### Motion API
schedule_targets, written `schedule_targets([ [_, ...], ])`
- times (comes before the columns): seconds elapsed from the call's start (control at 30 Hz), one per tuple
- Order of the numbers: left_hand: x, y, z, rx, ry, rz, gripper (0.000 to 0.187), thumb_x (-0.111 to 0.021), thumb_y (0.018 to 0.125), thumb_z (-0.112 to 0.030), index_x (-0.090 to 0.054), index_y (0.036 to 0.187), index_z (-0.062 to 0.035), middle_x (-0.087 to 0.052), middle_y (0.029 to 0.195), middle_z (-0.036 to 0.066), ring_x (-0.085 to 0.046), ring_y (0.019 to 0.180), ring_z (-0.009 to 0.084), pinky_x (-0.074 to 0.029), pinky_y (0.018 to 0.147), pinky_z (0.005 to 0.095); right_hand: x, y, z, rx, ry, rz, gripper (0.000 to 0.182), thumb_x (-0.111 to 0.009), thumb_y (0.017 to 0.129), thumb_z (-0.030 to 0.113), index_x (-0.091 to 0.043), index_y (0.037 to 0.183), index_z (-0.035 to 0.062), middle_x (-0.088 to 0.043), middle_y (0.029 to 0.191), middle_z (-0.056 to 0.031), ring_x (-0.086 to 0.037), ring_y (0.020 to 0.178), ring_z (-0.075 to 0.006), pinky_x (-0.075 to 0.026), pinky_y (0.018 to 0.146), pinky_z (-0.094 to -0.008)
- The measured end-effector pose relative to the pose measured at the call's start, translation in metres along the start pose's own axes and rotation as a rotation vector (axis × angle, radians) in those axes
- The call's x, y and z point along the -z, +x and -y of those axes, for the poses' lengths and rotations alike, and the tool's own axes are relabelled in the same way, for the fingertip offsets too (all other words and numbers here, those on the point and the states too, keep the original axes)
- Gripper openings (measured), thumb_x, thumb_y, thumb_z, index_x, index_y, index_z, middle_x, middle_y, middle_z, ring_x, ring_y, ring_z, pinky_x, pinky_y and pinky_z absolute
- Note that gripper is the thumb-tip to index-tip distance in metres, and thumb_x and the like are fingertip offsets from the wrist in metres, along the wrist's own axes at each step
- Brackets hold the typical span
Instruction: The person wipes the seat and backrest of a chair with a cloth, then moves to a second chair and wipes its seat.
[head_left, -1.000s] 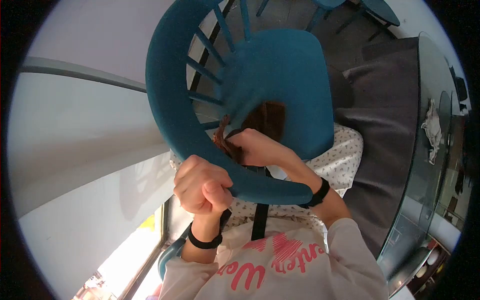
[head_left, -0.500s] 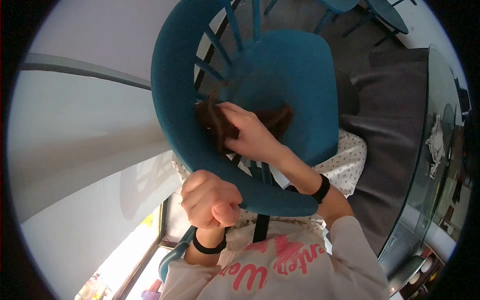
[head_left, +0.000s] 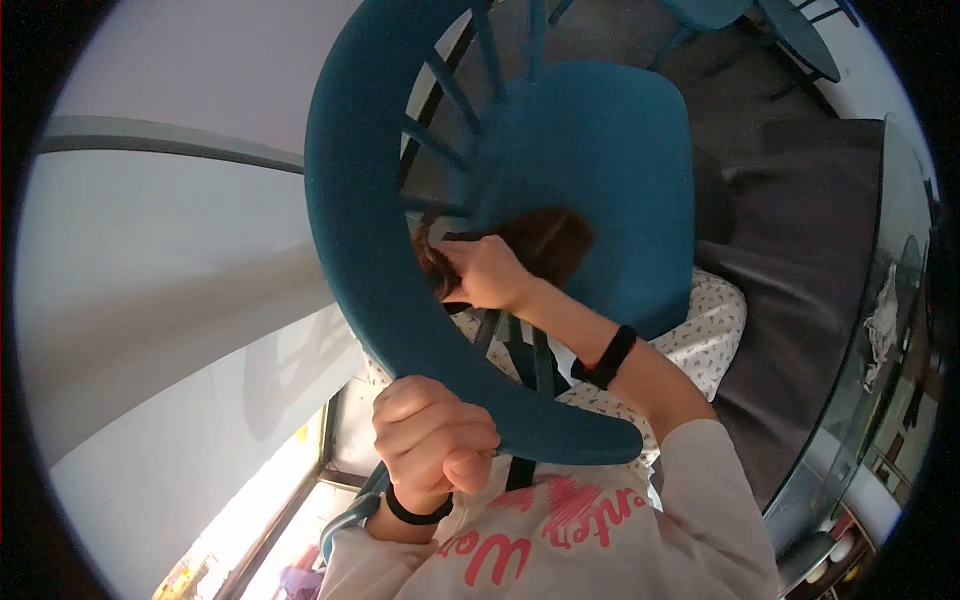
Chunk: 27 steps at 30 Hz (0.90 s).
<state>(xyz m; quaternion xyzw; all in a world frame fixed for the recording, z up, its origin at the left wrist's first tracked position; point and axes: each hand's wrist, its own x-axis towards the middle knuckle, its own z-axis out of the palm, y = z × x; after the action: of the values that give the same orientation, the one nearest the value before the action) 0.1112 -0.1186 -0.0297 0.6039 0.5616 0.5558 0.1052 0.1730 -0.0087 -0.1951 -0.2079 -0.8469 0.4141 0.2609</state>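
Note:
A blue chair with a curved backrest and spindles stands before me, its seat beyond. My left hand is closed at the near outer edge of the backrest; what is inside the fist, if anything, is hidden. My right hand reaches over the backrest, its fingers closed on a dark brown furry thing that lies on the seat near the spindles. Part of the furry thing curls up beside the backrest. A black band is on each wrist.
A glass-topped table with a dark cloth stands on the right, with a crumpled white item on it. A pale wall rises on the left. More blue chairs are at the top right.
My right hand has shifted slightly down, still at the furry thing. My left fist has moved slightly down and right. The chair and table sit a little further right in view.

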Motion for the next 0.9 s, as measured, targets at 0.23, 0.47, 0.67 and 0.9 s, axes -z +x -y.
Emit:
schedule_targets([
  [0.23, -0.003, 0.000, 0.002, -0.034, 0.021, -0.042, 0.045, -0.041, 0.092, -0.019, -0.046, 0.048, -0.0108, -0.050, 0.045, -0.001, -0.044, 0.041, 0.0124, -0.033, 0.041, 0.0250, -0.010, -0.012, -0.052, -0.281, -0.086, 0.254, 0.061, -0.065, 0.068, 0.063, -0.064, 0.092, 0.0074, -0.067, 0.083, -0.0153, -0.064, 0.076, -0.0350, -0.052, 0.066, -0.0414],
  [0.47, -0.008, 0.006, 0.001, -0.019, 0.044, -0.037, 0.039, -0.047, 0.088, -0.015, -0.052, 0.050, -0.0086, -0.052, 0.048, -0.001, -0.046, 0.044, 0.0143, -0.034, 0.041, 0.0252, -0.017, -0.018, -0.048, -0.361, -0.168, 0.216, 0.039, -0.071, 0.067, 0.041, -0.064, 0.088, 0.0086, -0.065, 0.081, -0.0154, -0.063, 0.076, -0.0351, -0.050, 0.067, -0.0430],
  [0.67, -0.009, 0.012, 0.001, 0.021, 0.082, 0.053, 0.033, -0.052, 0.084, -0.011, -0.052, 0.051, -0.0074, -0.052, 0.050, 0.002, -0.044, 0.044, 0.0167, -0.033, 0.043, 0.0262, 0.009, -0.009, -0.012, -0.338, -0.102, 0.169, 0.032, -0.067, 0.072, 0.035, -0.065, 0.087, 0.0069, -0.065, 0.081, -0.0161, -0.062, 0.078, -0.0351, -0.050, 0.069, -0.0428],
  [0.9, -0.011, 0.012, 0.005, 0.013, 0.073, 0.035, 0.026, -0.055, 0.079, -0.010, -0.053, 0.053, -0.0077, -0.051, 0.051, 0.002, -0.043, 0.044, 0.0173, -0.033, 0.042, 0.0271, 0.087, 0.011, 0.052, -0.091, 0.118, 0.068, 0.020, -0.069, 0.069, 0.011, -0.063, 0.085, 0.0004, -0.063, 0.079, -0.0182, -0.063, 0.076, -0.0340, -0.049, 0.066, -0.0367],
])
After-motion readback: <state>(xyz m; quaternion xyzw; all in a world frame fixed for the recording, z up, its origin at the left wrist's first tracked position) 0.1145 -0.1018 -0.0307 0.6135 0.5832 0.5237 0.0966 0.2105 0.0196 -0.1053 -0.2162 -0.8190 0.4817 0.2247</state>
